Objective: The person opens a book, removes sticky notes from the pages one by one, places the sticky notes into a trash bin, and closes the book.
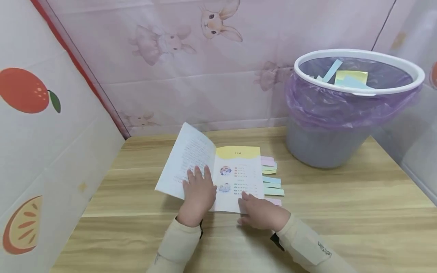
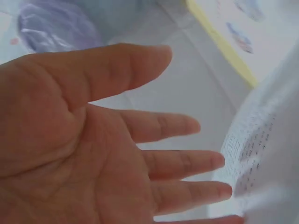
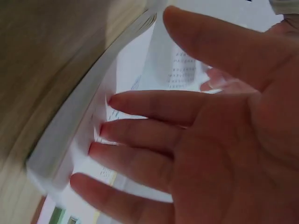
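Note:
A thin book (image 1: 227, 201) lies open on the table, its left page (image 1: 181, 155) lifted at a slant and its right page showing a yellow-topped contents list. My left hand (image 1: 199, 191) touches the printed left page with its fingers spread; in the left wrist view the fingertips (image 2: 217, 160) meet that page. Over the lower right corner of the right page rests my right hand (image 1: 261, 210); its straight fingers (image 3: 140, 133) touch the paper in the right wrist view. Several pastel sticky tabs (image 1: 272, 185) stick out from the book's right edge.
A grey bin (image 1: 324, 148) with a white rim and purple liner stands at the back right of the wooden table (image 1: 129, 227). Blue and yellow paper slips (image 1: 351, 77) lie inside it. A rabbit-printed pink cloth (image 1: 153, 94) hangs behind the table.

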Tool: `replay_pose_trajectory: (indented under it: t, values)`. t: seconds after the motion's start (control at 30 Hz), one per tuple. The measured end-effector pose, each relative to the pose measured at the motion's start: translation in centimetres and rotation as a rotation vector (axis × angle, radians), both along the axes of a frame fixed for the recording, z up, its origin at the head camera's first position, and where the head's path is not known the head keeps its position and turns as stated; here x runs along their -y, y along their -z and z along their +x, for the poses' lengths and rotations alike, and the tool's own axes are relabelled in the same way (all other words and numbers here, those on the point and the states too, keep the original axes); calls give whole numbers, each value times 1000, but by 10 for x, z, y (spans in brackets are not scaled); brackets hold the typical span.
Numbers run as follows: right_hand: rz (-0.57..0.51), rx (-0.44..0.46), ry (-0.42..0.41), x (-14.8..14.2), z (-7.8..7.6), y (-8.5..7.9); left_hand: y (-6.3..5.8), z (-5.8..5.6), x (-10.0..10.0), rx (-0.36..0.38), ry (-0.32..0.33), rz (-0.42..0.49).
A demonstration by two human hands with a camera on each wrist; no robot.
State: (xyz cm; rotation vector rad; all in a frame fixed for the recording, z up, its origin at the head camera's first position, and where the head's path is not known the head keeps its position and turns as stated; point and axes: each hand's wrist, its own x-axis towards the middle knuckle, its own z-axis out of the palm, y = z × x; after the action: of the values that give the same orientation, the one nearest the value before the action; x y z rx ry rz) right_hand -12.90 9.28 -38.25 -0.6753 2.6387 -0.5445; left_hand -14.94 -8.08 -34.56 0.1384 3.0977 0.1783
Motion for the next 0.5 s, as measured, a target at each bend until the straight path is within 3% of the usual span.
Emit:
replay_pose_trajectory:
  t: [0.1, 0.2, 0.37, 0.5]
  values:
    - [43, 31, 46, -1, -1, 0, 6, -7, 5, 69, -9, 14]
    - [67, 41, 97, -4, -3, 3, 14, -11, 5, 112, 24, 25]
    - [53, 30, 154, -2, -4, 9, 24, -5, -7, 148, 123, -9]
    - [46, 20, 206, 5, -2, 14, 31, 1, -18, 238, 125, -35]
